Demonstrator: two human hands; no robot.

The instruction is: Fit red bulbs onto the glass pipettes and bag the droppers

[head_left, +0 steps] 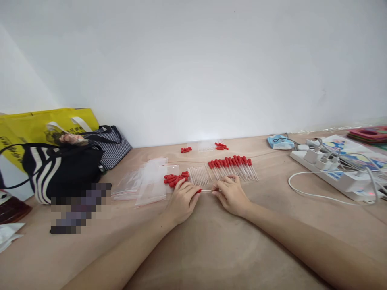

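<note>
While the left hand gripped a red bulb and the right hand pinched a thin tube, near bare tubes on the tabletop, straight alignment and light pressure suited best.

Between the hands, above the middle of the table, a red rubber bulb is held by the left hand and a thin clear tube is pinched by the right hand. Beyond them, bare pipette tubes are laid between loose red bulbs and a row of red-bulbed droppers. Clear zip bags are spread leftward. Toward the right edge, a white power strip is crowded with plugs; near the left edge, a black striped bag is set.
</note>
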